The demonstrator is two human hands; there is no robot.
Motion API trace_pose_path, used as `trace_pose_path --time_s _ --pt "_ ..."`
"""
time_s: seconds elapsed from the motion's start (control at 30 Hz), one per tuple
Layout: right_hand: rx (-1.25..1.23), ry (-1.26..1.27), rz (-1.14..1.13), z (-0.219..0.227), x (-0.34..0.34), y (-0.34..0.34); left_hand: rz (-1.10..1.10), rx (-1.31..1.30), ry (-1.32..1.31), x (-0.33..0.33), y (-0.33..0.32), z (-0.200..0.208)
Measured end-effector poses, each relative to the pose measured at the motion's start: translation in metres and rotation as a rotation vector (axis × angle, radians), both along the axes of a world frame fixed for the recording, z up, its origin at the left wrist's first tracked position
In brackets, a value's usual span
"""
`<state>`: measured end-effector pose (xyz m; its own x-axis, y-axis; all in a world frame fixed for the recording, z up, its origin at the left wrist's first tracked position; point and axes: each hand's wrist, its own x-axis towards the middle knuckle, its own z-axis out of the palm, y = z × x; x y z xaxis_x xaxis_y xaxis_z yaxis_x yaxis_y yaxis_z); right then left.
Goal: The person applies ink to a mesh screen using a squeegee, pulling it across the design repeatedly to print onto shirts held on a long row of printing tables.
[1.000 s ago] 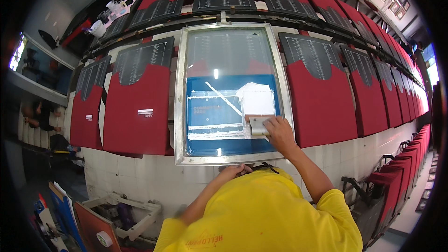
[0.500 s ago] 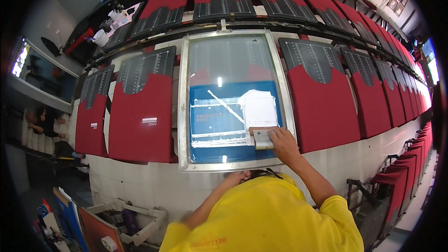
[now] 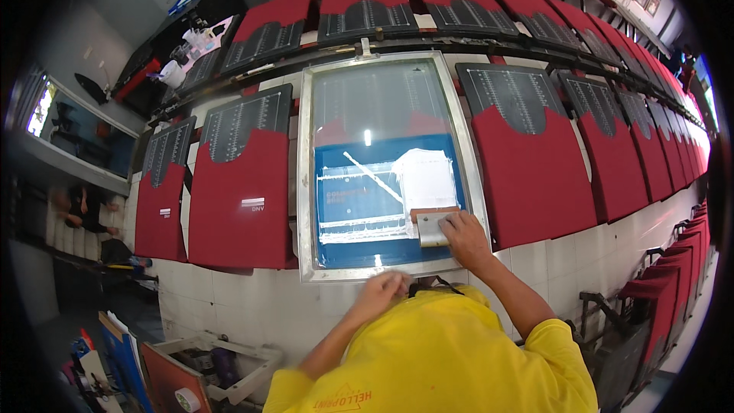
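My right hand (image 3: 467, 238) is closed on a squeegee (image 3: 433, 232) with a metal holder and brown edge. The squeegee rests at the near right of a screen printing frame (image 3: 304, 183), against a thick patch of white ink (image 3: 428, 177). White ink streaks also cross the blue part of the mesh (image 3: 355, 255). My left hand (image 3: 380, 293) hovers by the near rail of the frame, smeared by motion, and its fingers cannot be made out well. A dark red shirt under the mesh is only faintly visible.
Dark red shirts on black boards line both sides, such as the left shirt (image 3: 237, 206) and the right shirt (image 3: 531, 176). A black rail (image 3: 329, 46) runs behind the frame. A white tub (image 3: 172, 74) stands far left; an empty wooden frame (image 3: 245, 363) is lower left.
My left hand has lifted from below the near rail up toward it. My right hand and the squeegee stay at nearly the same spot on the mesh. The whole view has shifted slightly.
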<state>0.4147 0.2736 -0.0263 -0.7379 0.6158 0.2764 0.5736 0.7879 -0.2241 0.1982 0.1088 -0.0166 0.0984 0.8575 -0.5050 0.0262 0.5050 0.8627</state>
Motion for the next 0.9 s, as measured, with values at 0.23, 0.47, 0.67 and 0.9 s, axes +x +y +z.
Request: trace_pose_path --time_s 0.23,0.47,0.67,0.9 --pt "0.031 0.070 -0.002 0.005 0.001 -0.012 0.012 0.803 0.578 0.009 0.054 0.018" --pt "0.096 0.067 0.009 -0.008 -0.007 -0.012 -0.169 0.793 0.803 0.031 0.069 -0.007" --pt "0.104 0.052 0.001 -0.013 -0.035 0.074 -0.137 0.930 0.894 -0.001 0.156 -0.023" --pt "0.059 0.115 0.008 0.006 -0.034 0.094 -0.132 0.875 0.879 -0.007 0.176 -0.007"
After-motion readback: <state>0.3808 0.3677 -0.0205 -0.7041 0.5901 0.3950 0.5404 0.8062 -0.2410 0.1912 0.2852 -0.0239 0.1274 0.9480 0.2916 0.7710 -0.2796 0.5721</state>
